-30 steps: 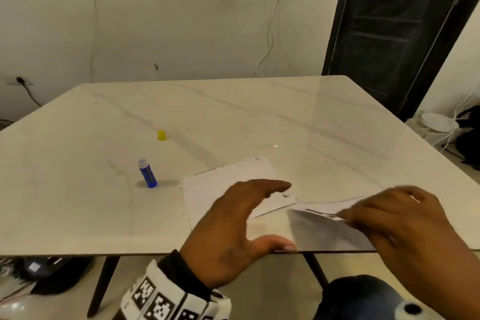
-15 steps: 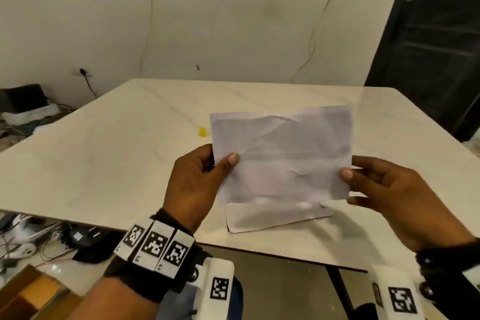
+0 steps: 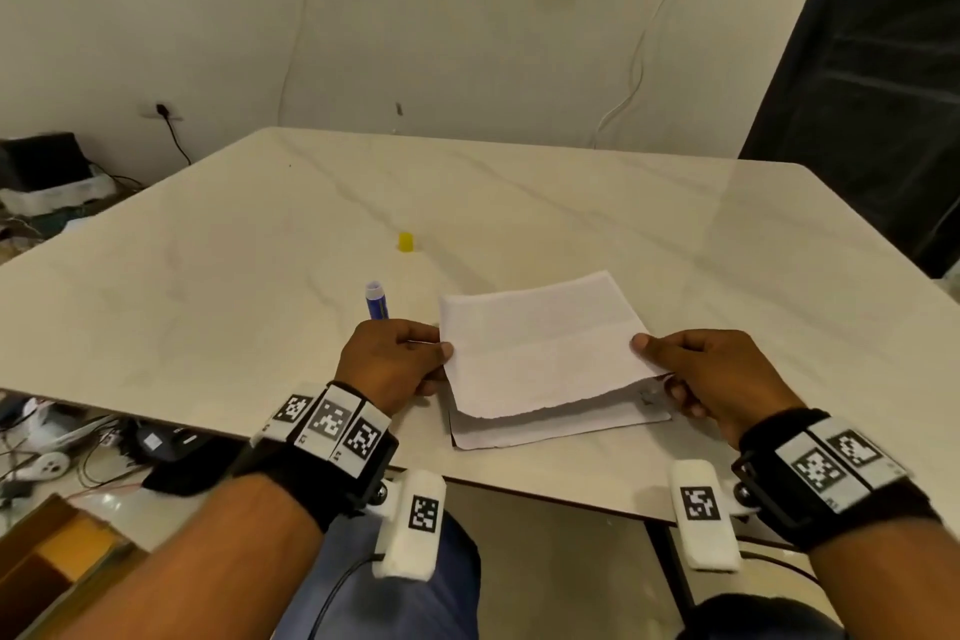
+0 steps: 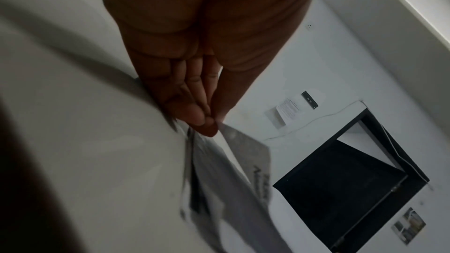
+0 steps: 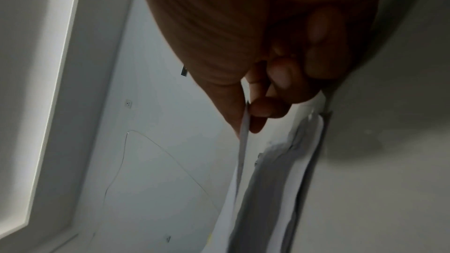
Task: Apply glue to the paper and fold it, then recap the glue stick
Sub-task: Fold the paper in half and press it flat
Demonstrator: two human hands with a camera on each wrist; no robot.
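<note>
A white sheet of paper (image 3: 540, 343) is held just above the marble table (image 3: 208, 307), with a crease across its middle. My left hand (image 3: 395, 359) pinches its left edge and my right hand (image 3: 701, 369) pinches its right edge. A second sheet (image 3: 561, 424) lies flat on the table beneath it. The blue glue stick (image 3: 376, 300) stands uncapped just beyond my left hand. Its yellow cap (image 3: 405, 241) sits farther back. In the left wrist view my left hand (image 4: 207, 122) nips the paper (image 4: 243, 161) between thumb and fingers. In the right wrist view my right hand (image 5: 248, 118) does the same on the paper's edge (image 5: 243, 141).
The table's near edge (image 3: 519, 486) runs just below the papers. A dark door (image 3: 872, 120) stands at the right. Cables and boxes (image 3: 52, 182) clutter the floor at the left.
Half a second ago the sheet was held upright facing me; now both hands have lowered it almost flat over the second sheet. A second ago the left hand hovered open.
</note>
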